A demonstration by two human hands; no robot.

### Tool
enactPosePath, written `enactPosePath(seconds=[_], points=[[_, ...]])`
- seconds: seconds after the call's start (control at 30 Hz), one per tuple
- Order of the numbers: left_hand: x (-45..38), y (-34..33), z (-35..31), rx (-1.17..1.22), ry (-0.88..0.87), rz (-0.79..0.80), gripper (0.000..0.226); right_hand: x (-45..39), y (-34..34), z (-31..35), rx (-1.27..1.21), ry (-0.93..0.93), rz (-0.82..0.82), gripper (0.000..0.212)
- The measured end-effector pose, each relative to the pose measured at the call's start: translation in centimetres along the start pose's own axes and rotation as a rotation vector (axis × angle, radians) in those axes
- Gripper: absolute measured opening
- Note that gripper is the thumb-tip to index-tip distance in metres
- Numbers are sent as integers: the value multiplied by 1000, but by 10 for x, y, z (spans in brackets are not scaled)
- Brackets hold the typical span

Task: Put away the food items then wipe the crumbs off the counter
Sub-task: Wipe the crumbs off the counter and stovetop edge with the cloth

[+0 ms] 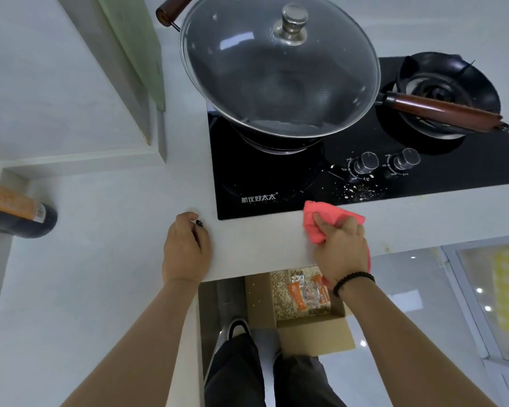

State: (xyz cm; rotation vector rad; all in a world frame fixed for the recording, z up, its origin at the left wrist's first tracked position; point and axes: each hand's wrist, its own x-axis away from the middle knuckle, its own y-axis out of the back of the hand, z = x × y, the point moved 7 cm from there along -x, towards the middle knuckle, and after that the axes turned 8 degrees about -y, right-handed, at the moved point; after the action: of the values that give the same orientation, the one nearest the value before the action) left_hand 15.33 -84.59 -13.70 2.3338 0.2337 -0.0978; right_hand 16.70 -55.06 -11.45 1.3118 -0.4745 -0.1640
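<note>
My right hand (340,248) grips a pink cloth (323,217) on the white counter (262,242), at the front edge of the black stove top (276,186). Pale crumbs (360,189) lie scattered on the stove glass just beyond the cloth, near the knobs. My left hand (185,248) rests on the counter left of the stove with its fingers curled under, holding nothing I can see. Below the counter edge stands an open cardboard box (306,333) holding food packets (307,293) in orange and clear wrapping.
A lidded wok (279,63) sits on the left burner, its brown handle (441,113) reaching over the right burner (447,89). Two knobs (385,163) stand at the stove front. A dark bottle with an orange label (18,210) stands at the far left. A wall corner juts in at upper left.
</note>
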Motion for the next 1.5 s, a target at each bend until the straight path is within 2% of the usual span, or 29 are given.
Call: enactPosePath(seconds=[0.1,0.13,0.2,0.27,0.37,0.43,0.57,0.73,0.8,0.93,1.07,1.23,1.37,1.43,1.5], points=[[0,0,-2,-7,1,0,20,10,4,-1,-31,-75,-9,56],[0,0,-3,-11,0,-2,20,18,5,9,-50,-20,-34,56],[0,1,-7,-12,2,-12,20,39,2,42,-74,214,-77,60],[0,0,-12,19,40,-30,19,55,-15,73,-23,420,-38,63],[-2,-5,-33,70,1,-86,19,54,-30,89,35,514,33,62],[-3,-17,-56,86,-78,-86,25,43,-28,76,43,469,27,61],[-1,-48,-96,116,-211,-16,24,15,-15,24,52,265,-11,63],[7,-94,-135,159,-170,101,22,0,2,-34,-41,94,-17,55],[11,-109,-159,146,-214,121,23,-2,9,-49,-64,21,6,52],[15,-133,-181,109,-248,139,22,-5,34,-82,-484,-105,49,48],[18,-152,-175,-21,-224,213,24,-36,71,-141,-629,-209,-66,43],[19,-161,-178,-146,-219,237,24,-100,107,-246,-433,-420,-228,44],[18,-159,-179,-131,-209,198,17,-122,104,-287,-248,-578,-91,40],[19,-157,-183,-127,-194,164,16,-125,93,-286,-180,-554,-58,46],[20,-156,-186,-111,-150,144,14,-126,80,-275,-129,-453,-36,54]])
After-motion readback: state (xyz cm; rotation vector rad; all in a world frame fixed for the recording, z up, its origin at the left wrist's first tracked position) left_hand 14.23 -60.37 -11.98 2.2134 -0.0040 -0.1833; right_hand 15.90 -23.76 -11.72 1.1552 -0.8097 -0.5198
